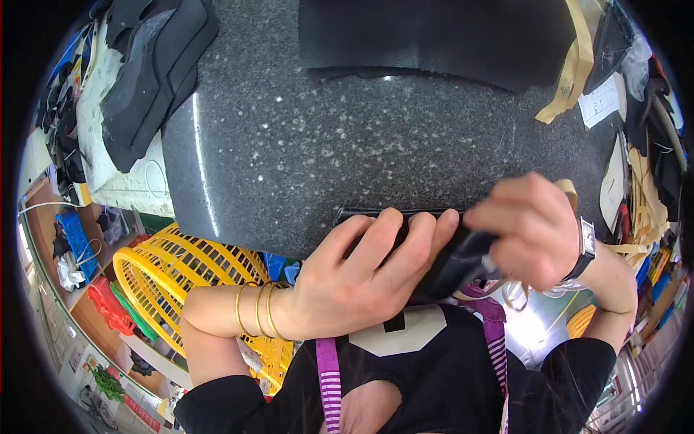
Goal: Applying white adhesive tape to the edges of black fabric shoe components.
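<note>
A glossy black leather-like piece (457, 266) lies at the near edge of the dark speckled worktop (289, 145), its far edge folded over. My left hand (372, 271) is closed on it, with bent fingers pressing along the folded edge. At the right end of that edge is my right hand (531, 231), its fingers curled and smeared by motion. Whether it grips the piece cannot be made out. Part of the piece is hidden beneath my hands and hangs toward my lap.
A large black sheet (434, 36) lies at the far side, with a tan strip (576, 65) over its right end. Stacked black cut pieces (155, 72) are at far left. Yellow plastic baskets (173, 271) stand below left. A white paper slip (600, 101) lies at far right.
</note>
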A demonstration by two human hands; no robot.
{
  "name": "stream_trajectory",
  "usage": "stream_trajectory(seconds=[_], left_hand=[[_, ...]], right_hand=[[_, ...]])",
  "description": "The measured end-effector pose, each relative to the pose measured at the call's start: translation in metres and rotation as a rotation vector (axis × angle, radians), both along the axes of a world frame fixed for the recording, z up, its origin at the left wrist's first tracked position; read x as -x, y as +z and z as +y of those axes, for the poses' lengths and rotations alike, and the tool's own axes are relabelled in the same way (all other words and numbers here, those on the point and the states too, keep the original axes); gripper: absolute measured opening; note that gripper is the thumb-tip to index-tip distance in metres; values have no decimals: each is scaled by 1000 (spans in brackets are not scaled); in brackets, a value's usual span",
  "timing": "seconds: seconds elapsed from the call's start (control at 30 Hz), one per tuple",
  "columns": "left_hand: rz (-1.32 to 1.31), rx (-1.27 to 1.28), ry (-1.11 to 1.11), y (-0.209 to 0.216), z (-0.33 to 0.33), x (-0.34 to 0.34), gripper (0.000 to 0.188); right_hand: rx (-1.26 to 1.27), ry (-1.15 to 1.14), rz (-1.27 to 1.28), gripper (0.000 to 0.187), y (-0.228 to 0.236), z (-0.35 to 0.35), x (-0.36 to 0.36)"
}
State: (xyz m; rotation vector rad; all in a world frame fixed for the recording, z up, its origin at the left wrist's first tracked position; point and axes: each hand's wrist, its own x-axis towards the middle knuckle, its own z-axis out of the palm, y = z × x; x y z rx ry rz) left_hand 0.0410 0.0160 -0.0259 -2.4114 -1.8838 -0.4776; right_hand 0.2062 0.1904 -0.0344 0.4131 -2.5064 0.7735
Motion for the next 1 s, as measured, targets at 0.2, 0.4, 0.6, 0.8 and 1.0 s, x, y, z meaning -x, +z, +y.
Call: stream_trajectory(seconds=[0.2,0.4,0.6,0.8,1.0], left_hand=[[-132,83,44,9,0,1,52],[-278,84,75,7,0,2,55],[-70,9,7,-2,-8,-1,58],[28,64,41,2,-8,-10,65],[14,195,83,10,-4,-14,77]], right_hand=[[142,-159,-262,38,13,-2,1],[178,-134,-266,38,10,-3,-2],[-92,-29,88,28,-5,2,2],[-319,36,71,21,0,16,-5],[182,-473,-180,26,33,25,-23]])
